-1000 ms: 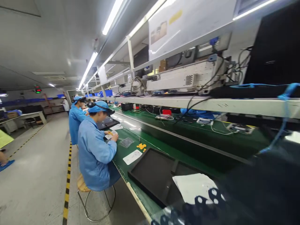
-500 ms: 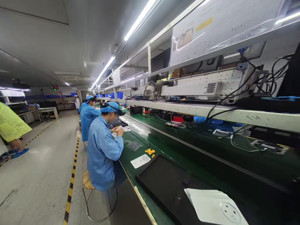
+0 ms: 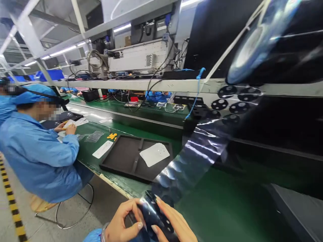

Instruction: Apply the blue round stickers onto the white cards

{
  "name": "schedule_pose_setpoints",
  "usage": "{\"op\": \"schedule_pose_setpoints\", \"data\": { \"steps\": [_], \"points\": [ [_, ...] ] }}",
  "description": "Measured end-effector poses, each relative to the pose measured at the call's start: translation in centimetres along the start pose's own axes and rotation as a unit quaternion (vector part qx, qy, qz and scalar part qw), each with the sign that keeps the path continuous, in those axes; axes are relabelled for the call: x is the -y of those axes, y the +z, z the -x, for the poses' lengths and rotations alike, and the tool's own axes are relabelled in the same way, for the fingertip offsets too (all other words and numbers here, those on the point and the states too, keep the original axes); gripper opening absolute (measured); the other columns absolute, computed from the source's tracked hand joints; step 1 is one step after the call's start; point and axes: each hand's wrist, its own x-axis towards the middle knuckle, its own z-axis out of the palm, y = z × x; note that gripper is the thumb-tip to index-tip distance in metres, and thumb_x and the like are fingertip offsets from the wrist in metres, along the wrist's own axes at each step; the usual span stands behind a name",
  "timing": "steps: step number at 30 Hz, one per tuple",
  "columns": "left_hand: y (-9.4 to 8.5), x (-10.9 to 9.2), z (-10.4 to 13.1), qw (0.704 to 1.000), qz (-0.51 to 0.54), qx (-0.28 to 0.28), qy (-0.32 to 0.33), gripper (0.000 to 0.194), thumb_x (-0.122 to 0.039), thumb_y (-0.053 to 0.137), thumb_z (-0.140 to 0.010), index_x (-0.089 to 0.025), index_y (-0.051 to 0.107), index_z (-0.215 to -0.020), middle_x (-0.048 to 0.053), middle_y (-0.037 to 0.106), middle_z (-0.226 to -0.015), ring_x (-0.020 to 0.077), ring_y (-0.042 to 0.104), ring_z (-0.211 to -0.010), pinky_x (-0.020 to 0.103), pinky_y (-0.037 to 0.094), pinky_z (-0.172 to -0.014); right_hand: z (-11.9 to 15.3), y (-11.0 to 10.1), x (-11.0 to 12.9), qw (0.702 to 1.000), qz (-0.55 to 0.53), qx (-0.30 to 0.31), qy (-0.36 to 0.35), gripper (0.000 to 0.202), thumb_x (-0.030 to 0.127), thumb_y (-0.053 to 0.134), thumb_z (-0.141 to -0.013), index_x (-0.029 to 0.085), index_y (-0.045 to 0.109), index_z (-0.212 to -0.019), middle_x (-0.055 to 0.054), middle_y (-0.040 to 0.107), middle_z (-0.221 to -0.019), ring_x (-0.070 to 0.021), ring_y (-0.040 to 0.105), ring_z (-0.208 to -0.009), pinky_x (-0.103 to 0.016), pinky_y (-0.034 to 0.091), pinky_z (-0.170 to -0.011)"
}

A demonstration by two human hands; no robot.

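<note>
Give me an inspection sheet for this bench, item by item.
Surface: green bench, front edge looks worn.
Job's things: clear film strip with black discs, slanting up to the right.
Clutter: black tray bearing white flat pieces; orange pieces lie beyond it.
Hands: left hand and right hand both hold the film strip's near part.
Cables: black cables droop over the shelf edge.
Surroundings: co-worker in blue on a stool; striped floor tape behind.

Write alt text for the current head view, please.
The wearer's left hand and right hand grip the near end of a film strip with black discs, which stretches up toward the upper right. Beyond, white cards lie in a divided black tray on a green bench; a co-worker in blue sits alongside.
</note>
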Motion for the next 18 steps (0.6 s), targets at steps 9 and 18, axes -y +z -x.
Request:
{"op": "schedule_pose_setpoints", "data": {
  "steps": [9, 18],
  "points": [
    [2.6, 1.5, -2.9, 0.995, -0.014, 0.073, -0.059, 0.035, -0.038, 0.058, -0.090, -0.019, 0.061, -0.120, 0.008, 0.070, -0.101, 0.0074, 0.056, -0.057, 0.019, 0.052, -0.062, -2.8, -3.3, 0.0, 0.976, -0.086, -0.006, 0.201, 0.044, 0.045, 0.070, -0.083, 0.024, 0.068, -0.121, -0.009, 0.071, -0.116, -0.0245, 0.070, -0.102, -0.034, 0.057, -0.093],
    [4.6, 3.8, -5.0, 0.994, -0.053, 0.075, -0.057, 0.039, -0.036, 0.054, -0.093, -0.021, 0.059, -0.128, 0.007, 0.074, -0.095, 0.0093, 0.062, -0.062, 0.018, 0.054, -0.067, -2.6, -3.5, -2.1, 0.991, 0.078, -0.087, 0.067, 0.009, 0.031, 0.069, -0.084, 0.025, 0.072, -0.091, -0.006, 0.071, -0.096, -0.0186, 0.069, -0.090, -0.023, 0.056, -0.083]
  ]
}}
